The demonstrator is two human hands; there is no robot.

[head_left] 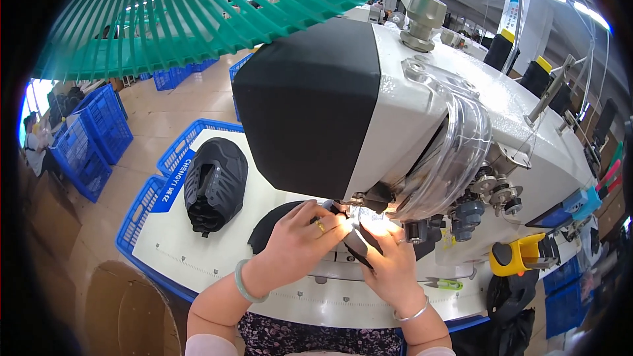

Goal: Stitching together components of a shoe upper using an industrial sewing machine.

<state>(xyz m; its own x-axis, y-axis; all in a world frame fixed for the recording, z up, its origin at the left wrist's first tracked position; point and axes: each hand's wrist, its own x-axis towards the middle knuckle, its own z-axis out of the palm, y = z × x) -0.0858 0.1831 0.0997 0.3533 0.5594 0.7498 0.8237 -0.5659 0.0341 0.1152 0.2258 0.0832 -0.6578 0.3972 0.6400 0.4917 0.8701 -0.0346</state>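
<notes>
Both hands are at the lit needle area of a white and black sewing machine (306, 105). A dark shoe upper (357, 242) lies under the needle, its near part partly hidden by my fingers. My left hand (297, 240) pinches its left side, fingertips close to the needle. From the right, my right hand (393, 260) grips the other side, thumb and fingers closed round the dark material. Black material (269, 225) spreads out left of my left hand. Further left on the white table (165, 237), a finished-looking black shoe upper (216, 184) lies apart from both hands.
Green thread snips (444, 284) lie right of my right hand. Beyond them stands a yellow holder (516, 255). A blue crate (138, 214) borders the table's left side, with a cardboard box (128, 310) below. A green fan guard (158, 20) hangs overhead. Another person (36, 145) sits far left.
</notes>
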